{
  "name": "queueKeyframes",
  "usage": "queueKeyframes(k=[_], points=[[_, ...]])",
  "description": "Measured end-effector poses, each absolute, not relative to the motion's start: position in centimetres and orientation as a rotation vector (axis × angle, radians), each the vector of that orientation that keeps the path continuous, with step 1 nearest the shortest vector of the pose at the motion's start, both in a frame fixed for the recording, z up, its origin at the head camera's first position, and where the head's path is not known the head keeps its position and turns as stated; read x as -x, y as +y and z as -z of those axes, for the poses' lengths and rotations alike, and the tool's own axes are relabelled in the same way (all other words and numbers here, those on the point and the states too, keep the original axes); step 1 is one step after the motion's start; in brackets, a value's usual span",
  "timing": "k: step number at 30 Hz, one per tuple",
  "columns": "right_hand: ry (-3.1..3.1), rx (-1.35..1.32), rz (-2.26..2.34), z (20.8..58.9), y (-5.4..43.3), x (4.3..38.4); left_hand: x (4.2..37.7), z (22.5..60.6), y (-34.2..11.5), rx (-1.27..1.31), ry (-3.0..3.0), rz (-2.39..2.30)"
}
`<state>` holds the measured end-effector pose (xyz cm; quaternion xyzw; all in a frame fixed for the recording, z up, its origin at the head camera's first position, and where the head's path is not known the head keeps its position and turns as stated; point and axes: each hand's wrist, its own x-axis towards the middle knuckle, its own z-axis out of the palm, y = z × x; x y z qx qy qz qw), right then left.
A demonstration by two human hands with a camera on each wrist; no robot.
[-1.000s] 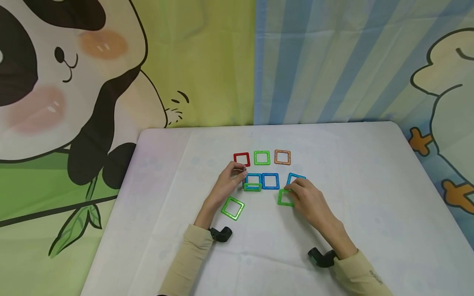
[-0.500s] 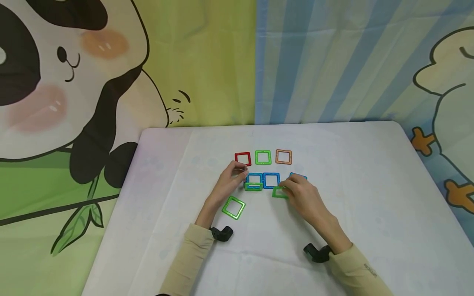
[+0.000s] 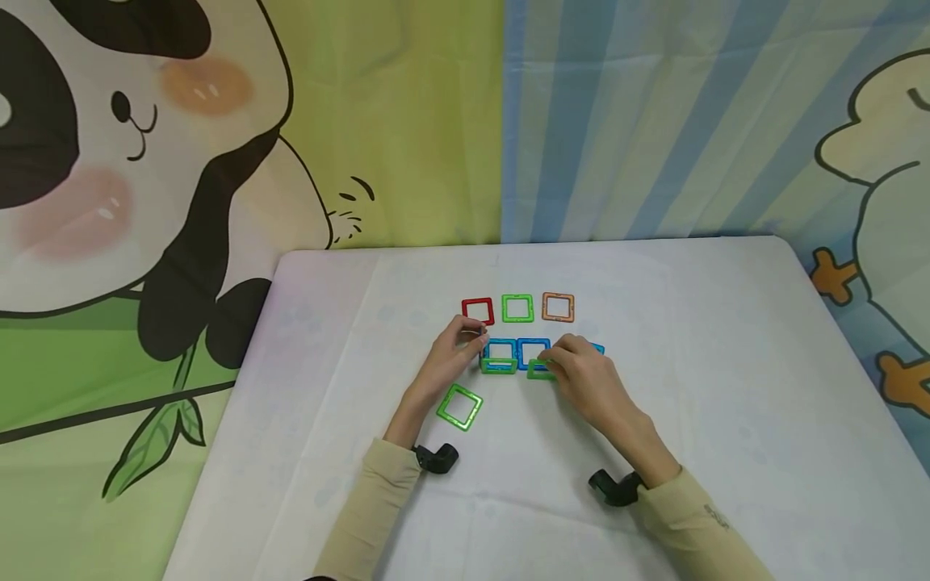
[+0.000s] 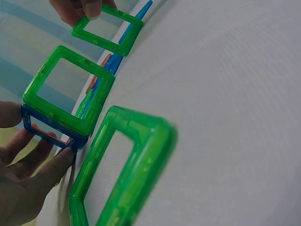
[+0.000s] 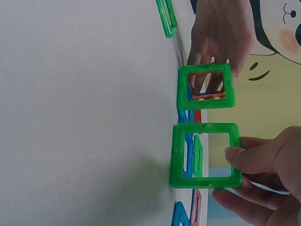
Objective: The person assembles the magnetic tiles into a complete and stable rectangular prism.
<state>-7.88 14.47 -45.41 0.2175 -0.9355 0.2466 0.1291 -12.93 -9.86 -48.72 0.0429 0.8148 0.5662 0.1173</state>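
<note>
My left hand [image 3: 445,367] holds a blue square magnetic tile [image 4: 54,124] on edge at the left end of the blue row. An upright green tile [image 3: 499,370] stands at the front of that end, meeting the blue tile at a corner. Two blue tiles, a left one [image 3: 501,342] and a right one [image 3: 534,342], lie flat side by side behind it. Between thumb and fingers, my right hand [image 3: 592,379] pinches another green tile [image 5: 207,182], held upright at the front edge of the right flat blue tile. Whether they touch is unclear.
Behind lie a red tile [image 3: 478,301], a green tile [image 3: 518,296] and an orange tile [image 3: 558,294]. One more blue tile [image 3: 600,349] is mostly covered by my right hand. A loose green tile [image 3: 450,421] lies in front on the white table [image 3: 327,363].
My right hand has moved left with the green tile, tipping it upright and bringing it to the right flat blue tile. My left hand has stayed in place.
</note>
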Motion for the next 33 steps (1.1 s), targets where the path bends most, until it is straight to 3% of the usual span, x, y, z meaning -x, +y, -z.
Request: queueKeyframes(k=[33], points=[[-2.747, -0.610, -0.741, 45.4, 13.1, 8.2, 13.0, 49.0, -9.8, -0.123, 2.381, -1.666]])
